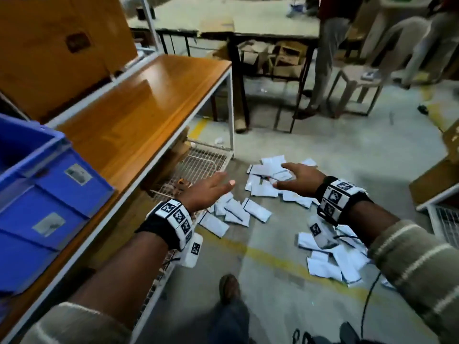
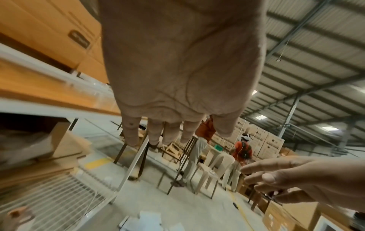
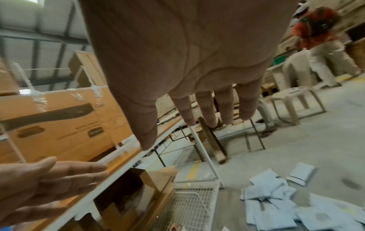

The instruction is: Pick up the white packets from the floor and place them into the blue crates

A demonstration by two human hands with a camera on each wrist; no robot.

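Several white packets (image 1: pixel 258 187) lie scattered on the grey floor, with a second heap (image 1: pixel 332 256) nearer my right forearm; the right wrist view shows them too (image 3: pixel 276 203). A blue crate (image 1: pixel 44 194) stands on the wooden shelf at the left. My left hand (image 1: pixel 211 189) hovers above the packets beside the shelf edge, fingers straight, holding nothing (image 2: pixel 177 78). My right hand (image 1: pixel 295 177) is stretched out over the far packets, palm down, fingers spread and empty (image 3: pixel 187 70).
The wooden shelf (image 1: pixel 139 115) with a white metal frame runs along the left, a wire rack (image 1: pixel 198 165) below it. A cardboard box (image 1: pixel 437 175) sits at the right. People stand by a table (image 1: pixel 248 21) and a stool (image 1: pixel 355 80) at the back. My shoe (image 1: pixel 228 289) is on the floor.
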